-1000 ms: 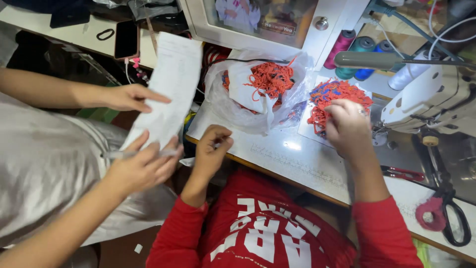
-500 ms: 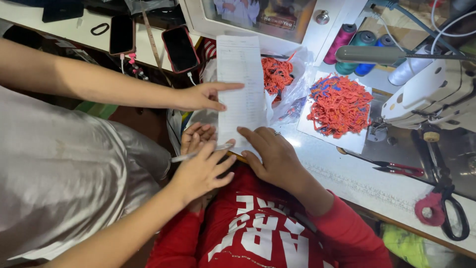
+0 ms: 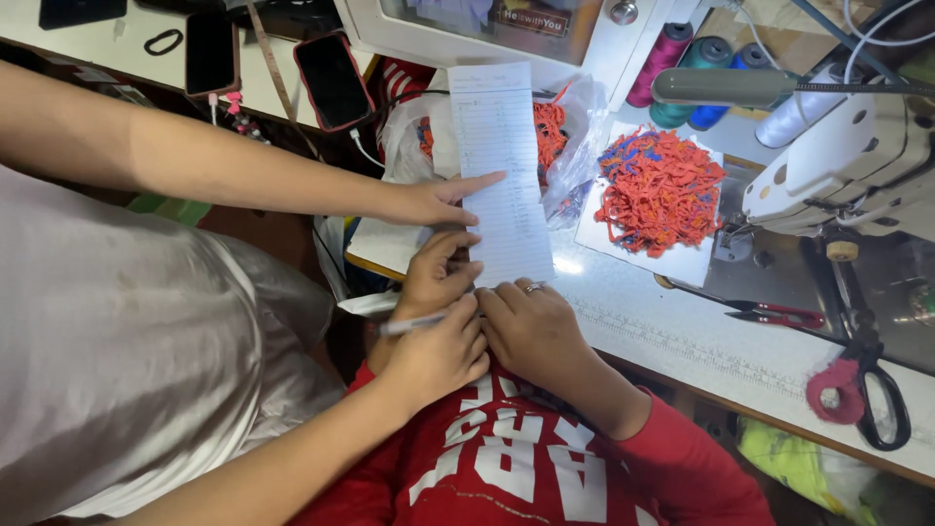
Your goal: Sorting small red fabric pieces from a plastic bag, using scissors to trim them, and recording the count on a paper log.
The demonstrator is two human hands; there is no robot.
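A long white lined paper sheet (image 3: pixel 506 185) lies on the white sewing table (image 3: pixel 672 336). My left hand (image 3: pixel 435 270) curls its fingers on the sheet's lower left edge. My right hand (image 3: pixel 534 326), with a ring on it, presses the sheet's bottom edge. A co-worker in a grey shirt stands at my left. One of the co-worker's hands (image 3: pixel 429 202) points a finger at the middle of the sheet. The co-worker's other hand (image 3: pixel 438 353) holds a pen (image 3: pixel 404 325) and lies against my left hand.
A pile of orange-red fabric scraps (image 3: pixel 660 190) lies on a white card, and more are in a plastic bag (image 3: pixel 565 136). Also here: a sewing machine (image 3: pixel 857 166), thread cones (image 3: pixel 682 58), red snips (image 3: pixel 769 312), black scissors (image 3: pixel 881 409), two phones (image 3: pixel 333 78).
My right hand left the scrap pile and came onto the sheet's bottom edge. The co-worker carried the sheet rightwards onto the table and now points at it, with the pen hand beside my left hand.
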